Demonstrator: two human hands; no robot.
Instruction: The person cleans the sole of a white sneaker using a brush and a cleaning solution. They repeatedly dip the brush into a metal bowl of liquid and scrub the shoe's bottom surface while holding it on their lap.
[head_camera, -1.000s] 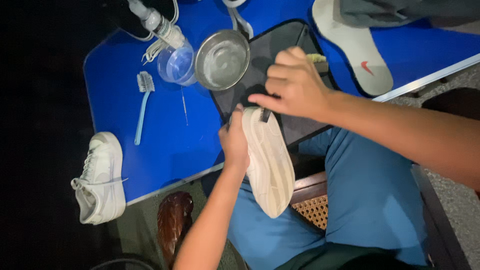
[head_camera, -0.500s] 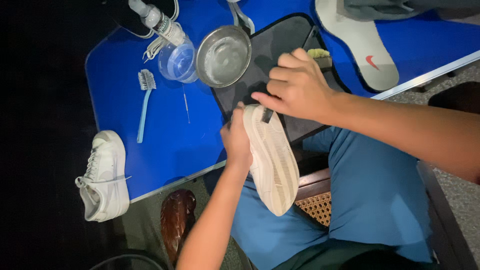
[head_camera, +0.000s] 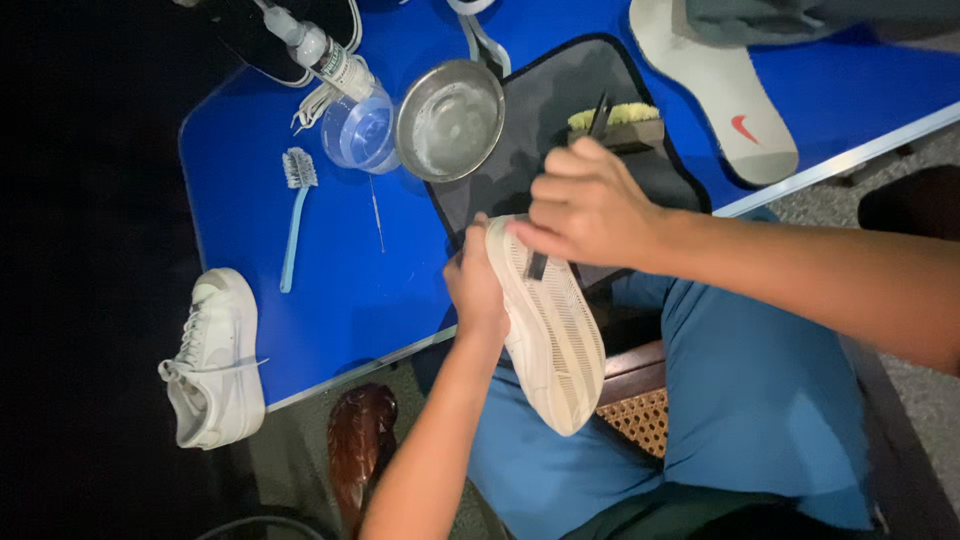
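My left hand (head_camera: 478, 290) grips a white shoe (head_camera: 552, 330) turned sole up over my lap, at the near edge of the blue table (head_camera: 340, 290). My right hand (head_camera: 585, 205) is closed around a thin dark tool (head_camera: 537, 264), whose tip rests on the ribbed sole near the toe. A black mat (head_camera: 545, 115) lies on the table right behind the shoe. A wooden brush with yellow bristles (head_camera: 618, 122) sits on that mat, just beyond my right hand.
A metal bowl (head_camera: 449, 120), a clear cup (head_camera: 358, 135) and a bottle (head_camera: 320, 50) stand behind the mat. A light blue brush (head_camera: 294, 215) lies to the left. A second white shoe (head_camera: 213, 360) sits at the table's left corner, a white insole (head_camera: 715, 85) at the back right.
My right hand has shifted along the sole with the dark tool. The shoe has tilted slightly in my left hand.
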